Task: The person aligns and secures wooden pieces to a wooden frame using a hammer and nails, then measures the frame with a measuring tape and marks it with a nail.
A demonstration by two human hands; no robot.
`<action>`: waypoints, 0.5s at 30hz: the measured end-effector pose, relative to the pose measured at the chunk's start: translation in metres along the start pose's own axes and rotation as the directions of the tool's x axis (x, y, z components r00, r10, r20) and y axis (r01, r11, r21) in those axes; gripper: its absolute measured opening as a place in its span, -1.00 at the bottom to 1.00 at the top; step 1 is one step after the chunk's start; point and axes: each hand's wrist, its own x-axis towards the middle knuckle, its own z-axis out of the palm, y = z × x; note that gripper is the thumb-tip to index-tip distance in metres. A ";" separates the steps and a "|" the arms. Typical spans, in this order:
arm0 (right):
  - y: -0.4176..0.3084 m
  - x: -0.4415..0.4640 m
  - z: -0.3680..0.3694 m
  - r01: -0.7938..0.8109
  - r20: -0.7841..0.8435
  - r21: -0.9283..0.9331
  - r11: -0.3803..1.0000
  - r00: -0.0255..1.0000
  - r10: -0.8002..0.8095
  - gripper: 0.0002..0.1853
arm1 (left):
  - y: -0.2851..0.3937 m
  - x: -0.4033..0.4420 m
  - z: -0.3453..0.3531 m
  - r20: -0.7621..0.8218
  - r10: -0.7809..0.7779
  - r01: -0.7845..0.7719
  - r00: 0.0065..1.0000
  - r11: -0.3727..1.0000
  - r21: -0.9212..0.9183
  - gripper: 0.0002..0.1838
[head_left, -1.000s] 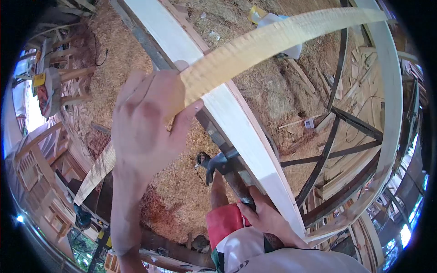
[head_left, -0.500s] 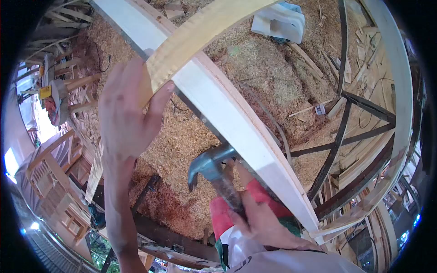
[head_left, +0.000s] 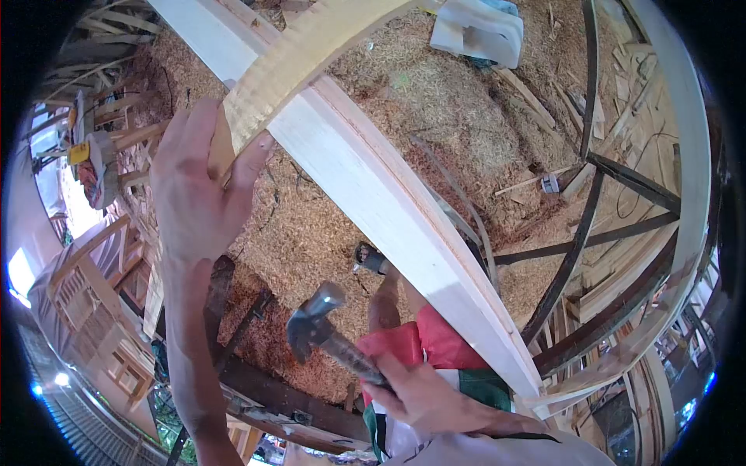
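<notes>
My left hand (head_left: 194, 182) is closed around the near end of a curved wooden strip (head_left: 307, 58), thumb on one side and fingers on the other. That strip lies across a long pale wooden beam (head_left: 381, 194), which runs diagonally from the upper left to the lower right. In my right hand (head_left: 431, 396) is a claw hammer (head_left: 312, 322), gripped by its handle. The hammer head hangs to the left of the beam, apart from it, above the shavings-covered floor.
Wood shavings (head_left: 311, 241) cover the floor. Dark metal braces (head_left: 594, 194) and a large curved wooden rim (head_left: 691, 155) stand on the right. A white plastic container (head_left: 478, 35) lies at the top. Wooden chair frames (head_left: 101, 291) stand at left.
The hammer has moved down and left, away from the beam's edge. My left hand and the curved strip have shifted slightly left in view.
</notes>
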 end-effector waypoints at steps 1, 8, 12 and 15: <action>-0.002 0.002 -0.010 0.001 0.001 0.000 1.000 1.000 -0.001 -0.60 | 0.000 0.002 0.000 0.000 0.000 0.000 1.000 1.000 0.001 -0.73; 0.014 -0.005 0.012 -0.037 -0.198 -0.096 0.995 0.980 0.018 -0.64 | -0.001 0.002 0.001 -0.040 0.058 -0.056 0.998 0.998 0.036 -0.70; 0.018 0.000 0.007 -0.043 0.112 0.097 0.994 0.993 0.032 -0.51 | 0.000 0.002 0.004 -0.089 0.048 -0.049 0.995 0.999 -0.012 -0.72; 0.008 0.003 -0.030 0.067 -0.333 0.106 0.992 0.942 -0.028 -0.54 | 0.004 0.001 0.003 -0.040 -0.017 0.017 0.999 1.000 -0.001 -0.70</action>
